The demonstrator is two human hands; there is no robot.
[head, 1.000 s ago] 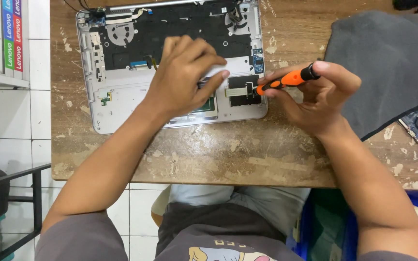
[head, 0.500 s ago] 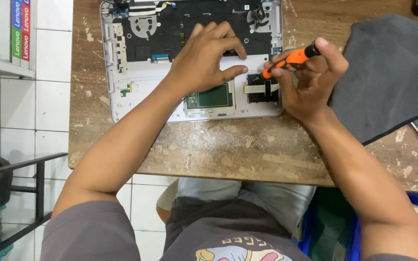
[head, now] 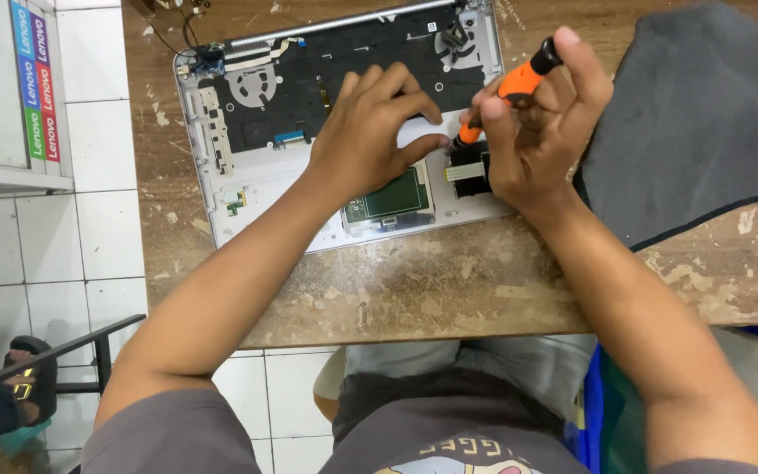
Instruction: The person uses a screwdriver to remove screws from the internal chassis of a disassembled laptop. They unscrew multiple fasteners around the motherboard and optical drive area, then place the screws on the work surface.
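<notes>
On the worn wooden workbench [head: 414, 298], seen from the head camera, an opened silver laptop chassis [head: 256, 189] lies with its internals exposed. Left hand [head: 370, 140] rests palm-down on the chassis, fingers slightly spread and bent, the tips pressing a pale plate just ahead of them; the green trackpad board [head: 389, 197] lies directly beneath the heel of that hand. Right hand [head: 537, 132] grips an orange-handled screwdriver [head: 509, 92], fingers closed together around the handle and the thumb lying across its black cap end; the tool is tilted, its tip lowered to the chassis between the two hands, just beside the left fingertips. A black component with a white label [head: 467, 168] sits immediately below the right fingers. The circular fan [head: 252, 86] is well apart from the left fingers, toward the far left of the chassis. A grey cloth [head: 704, 114] lies beyond the right hand's knuckles, touching the wrist edge.
</notes>
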